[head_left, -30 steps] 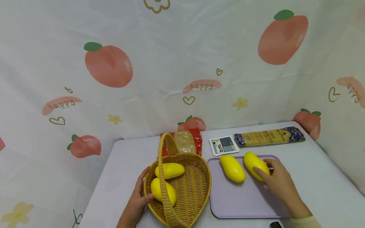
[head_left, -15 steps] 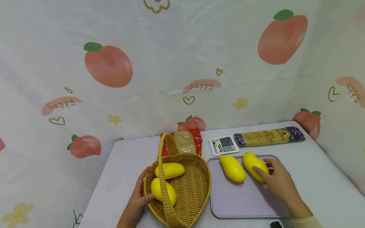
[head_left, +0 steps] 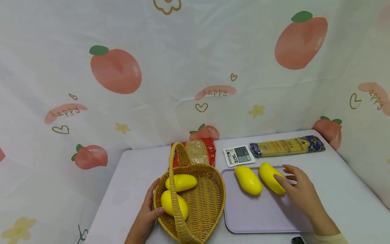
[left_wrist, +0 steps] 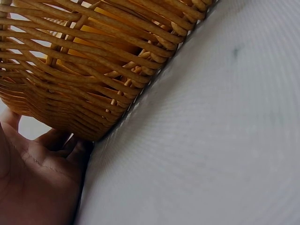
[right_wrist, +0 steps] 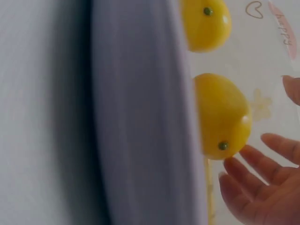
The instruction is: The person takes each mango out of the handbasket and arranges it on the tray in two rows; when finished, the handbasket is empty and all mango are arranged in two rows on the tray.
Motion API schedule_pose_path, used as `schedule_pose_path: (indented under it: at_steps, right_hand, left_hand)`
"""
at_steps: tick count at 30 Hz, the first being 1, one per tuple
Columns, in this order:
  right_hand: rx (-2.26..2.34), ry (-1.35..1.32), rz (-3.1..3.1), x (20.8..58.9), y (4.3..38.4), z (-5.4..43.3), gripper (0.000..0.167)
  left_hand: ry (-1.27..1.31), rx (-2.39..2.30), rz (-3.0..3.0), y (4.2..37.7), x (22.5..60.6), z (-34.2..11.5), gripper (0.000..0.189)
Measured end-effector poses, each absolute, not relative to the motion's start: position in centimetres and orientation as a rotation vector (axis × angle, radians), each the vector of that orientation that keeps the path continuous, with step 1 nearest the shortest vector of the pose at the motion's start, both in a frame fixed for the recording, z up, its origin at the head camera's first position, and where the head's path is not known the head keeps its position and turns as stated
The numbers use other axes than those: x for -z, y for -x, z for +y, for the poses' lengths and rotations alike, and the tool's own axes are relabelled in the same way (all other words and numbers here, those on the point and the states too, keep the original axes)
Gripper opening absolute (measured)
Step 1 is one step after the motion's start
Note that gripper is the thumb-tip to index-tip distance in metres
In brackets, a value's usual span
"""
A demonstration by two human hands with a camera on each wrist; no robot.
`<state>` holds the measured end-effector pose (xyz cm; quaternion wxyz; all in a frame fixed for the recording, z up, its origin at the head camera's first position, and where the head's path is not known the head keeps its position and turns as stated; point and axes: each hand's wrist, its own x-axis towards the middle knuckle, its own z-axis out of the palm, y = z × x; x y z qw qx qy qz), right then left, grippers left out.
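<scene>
My left hand (head_left: 147,213) grips the left side of a heart-shaped wicker basket (head_left: 203,208), its thumb over the rim and its fingers along the outer wall. Inside the basket lie two yellow mangoes, one mango (head_left: 185,183) behind the other mango (head_left: 166,201). On the lilac tray (head_left: 253,217) rest two more, a left mango (head_left: 248,180) and a right mango (head_left: 269,177). My right hand (head_left: 302,194) is spread beside the right mango, thumb overlapping it in the head view. In the right wrist view, the fingertips (right_wrist: 229,164) are right at this mango's side.
Behind the basket lies a red bag with a clear window (head_left: 198,150). A white packet (head_left: 239,156) and a long yellow-and-blue package (head_left: 287,146) lie behind the tray. A small black object (head_left: 297,240) is at the front edge of view. A peach-patterned cloth hangs behind.
My right hand has loosened from the right mango and moved slightly right, its fingers opening. That mango has shifted slightly left. The left hand and basket have stayed put.
</scene>
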<state>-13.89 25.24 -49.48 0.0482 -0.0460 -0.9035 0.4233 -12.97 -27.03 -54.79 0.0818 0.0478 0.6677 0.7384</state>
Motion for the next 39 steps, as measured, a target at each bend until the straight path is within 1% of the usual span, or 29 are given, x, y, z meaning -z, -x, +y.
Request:
schedule_pose_path:
  at_steps: [5, 13, 16, 22, 26, 31, 39]
  right_hand:
    - [-1.334, 0.105, -2.713, 49.0, 13.6, 25.2, 0.072]
    - [-1.364, 0.049, -2.606, 47.7, 12.8, 24.9, 0.056]
    - [-1.454, -0.021, -2.543, 47.2, 12.5, 24.7, 0.050]
    - [-1.793, -0.246, -2.339, 46.2, 11.9, 24.0, 0.041]
    - [-2.025, -0.400, -2.223, 45.6, 11.6, 23.5, 0.043]
    - [-2.231, -0.455, -2.167, 45.3, 11.3, 22.1, 0.047]
    - [-2.355, -0.634, -2.144, 45.7, 11.1, 19.2, 0.047]
  left_hand:
    - [-0.165, -2.212, 1.992, 13.0, 54.9, -27.0, 0.099]
    - [-0.172, -2.220, 1.987, 13.0, 54.8, -27.0, 0.100]
    - [-0.175, -2.220, 1.998, 13.0, 54.7, -26.9, 0.100]
    - [-0.164, -2.226, 1.993, 13.1, 54.7, -26.8, 0.098]
    - [-0.184, -2.234, 1.979, 13.1, 54.8, -26.8, 0.098]
    - [-0.211, -2.234, 1.981, 13.0, 54.9, -27.0, 0.097]
    - [-0.191, -2.227, 2.001, 12.9, 54.9, -27.0, 0.095]
